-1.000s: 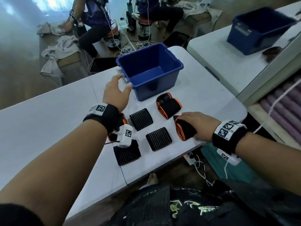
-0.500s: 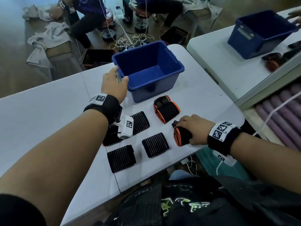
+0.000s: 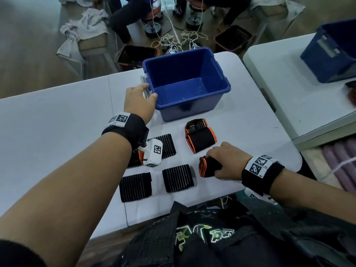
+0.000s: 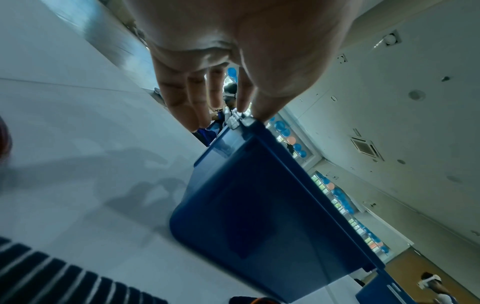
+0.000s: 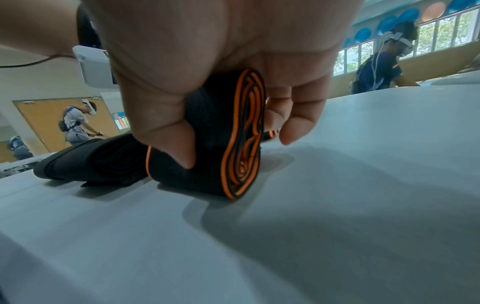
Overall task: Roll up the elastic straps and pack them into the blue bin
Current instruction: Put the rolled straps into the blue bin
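Blue plastic forms the bin standing upper centre in the head view on a white table, its inside bare down to the floor. At its left rim the left hand curls thumb and fingers about a grey latch. Lower right, the right hand grips a rolled strap edged in orange; another rolled strap lies just above it, and flat ribbed straps lie at centre. In the left wrist view the fingers close narrowly on the latch at the bin's upper corner. In the right wrist view, at upper centre, thumb and fingers clamp the roll, whose lower edge touches the table.
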`<state>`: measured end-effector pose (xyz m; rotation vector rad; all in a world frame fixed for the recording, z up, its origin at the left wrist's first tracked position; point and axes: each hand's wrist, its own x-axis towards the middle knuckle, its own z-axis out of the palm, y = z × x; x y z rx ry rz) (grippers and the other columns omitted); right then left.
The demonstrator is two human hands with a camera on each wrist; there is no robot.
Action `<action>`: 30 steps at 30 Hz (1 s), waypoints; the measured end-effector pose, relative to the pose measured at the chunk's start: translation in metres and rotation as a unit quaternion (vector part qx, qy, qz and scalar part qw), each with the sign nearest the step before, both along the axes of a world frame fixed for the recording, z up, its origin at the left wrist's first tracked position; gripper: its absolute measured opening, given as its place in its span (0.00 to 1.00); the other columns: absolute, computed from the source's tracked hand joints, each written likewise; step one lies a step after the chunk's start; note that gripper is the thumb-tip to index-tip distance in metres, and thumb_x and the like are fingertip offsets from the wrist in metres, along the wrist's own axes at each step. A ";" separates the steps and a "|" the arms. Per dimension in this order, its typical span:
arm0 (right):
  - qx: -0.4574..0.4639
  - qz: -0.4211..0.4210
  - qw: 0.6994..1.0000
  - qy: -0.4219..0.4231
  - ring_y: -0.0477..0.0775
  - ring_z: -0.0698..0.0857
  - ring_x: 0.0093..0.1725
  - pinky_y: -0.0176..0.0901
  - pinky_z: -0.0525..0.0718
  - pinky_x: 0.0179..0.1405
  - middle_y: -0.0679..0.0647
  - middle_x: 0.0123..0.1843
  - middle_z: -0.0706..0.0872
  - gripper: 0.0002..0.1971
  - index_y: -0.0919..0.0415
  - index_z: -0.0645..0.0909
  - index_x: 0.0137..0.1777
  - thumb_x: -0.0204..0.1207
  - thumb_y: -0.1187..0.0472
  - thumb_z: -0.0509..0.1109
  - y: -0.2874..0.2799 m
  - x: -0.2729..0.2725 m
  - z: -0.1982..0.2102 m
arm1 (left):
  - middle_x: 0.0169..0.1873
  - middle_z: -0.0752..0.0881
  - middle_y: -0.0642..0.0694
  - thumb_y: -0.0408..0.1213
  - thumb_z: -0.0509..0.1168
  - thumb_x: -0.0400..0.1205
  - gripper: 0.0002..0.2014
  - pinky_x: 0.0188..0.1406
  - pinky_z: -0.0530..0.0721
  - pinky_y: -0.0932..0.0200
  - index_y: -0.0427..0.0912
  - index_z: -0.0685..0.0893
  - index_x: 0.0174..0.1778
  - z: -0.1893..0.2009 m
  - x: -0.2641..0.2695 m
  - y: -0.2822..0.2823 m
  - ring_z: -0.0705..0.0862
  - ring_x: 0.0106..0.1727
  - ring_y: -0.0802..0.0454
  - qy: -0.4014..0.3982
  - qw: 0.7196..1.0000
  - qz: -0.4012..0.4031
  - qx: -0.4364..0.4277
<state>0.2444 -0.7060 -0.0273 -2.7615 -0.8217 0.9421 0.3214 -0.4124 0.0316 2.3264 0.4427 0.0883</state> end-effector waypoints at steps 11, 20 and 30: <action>0.124 0.021 0.992 0.032 0.46 0.77 0.48 0.44 0.80 0.42 0.41 0.40 0.83 0.14 0.46 0.79 0.49 0.63 0.52 0.73 0.005 0.039 0.072 | 0.47 0.90 0.36 0.33 0.66 0.80 0.15 0.27 0.91 0.52 0.53 0.78 0.61 0.015 -0.010 -0.008 0.92 0.38 0.37 0.070 0.982 0.059 -0.163; 0.131 0.045 0.989 0.058 0.51 0.87 0.40 0.49 0.86 0.37 0.49 0.41 0.88 0.15 0.53 0.80 0.50 0.63 0.61 0.76 0.057 0.141 0.168 | 0.45 0.90 0.33 0.30 0.67 0.82 0.19 0.37 0.93 0.43 0.48 0.76 0.67 0.012 -0.020 -0.004 0.92 0.40 0.32 0.077 0.961 0.083 -0.250; -0.074 0.125 0.987 0.070 0.65 0.88 0.44 0.54 0.89 0.44 0.58 0.47 0.88 0.12 0.56 0.82 0.53 0.77 0.52 0.77 0.162 0.251 0.101 | 0.43 0.88 0.34 0.30 0.69 0.83 0.20 0.41 0.93 0.37 0.51 0.78 0.69 0.006 -0.015 -0.004 0.90 0.40 0.32 0.069 0.936 0.122 -0.324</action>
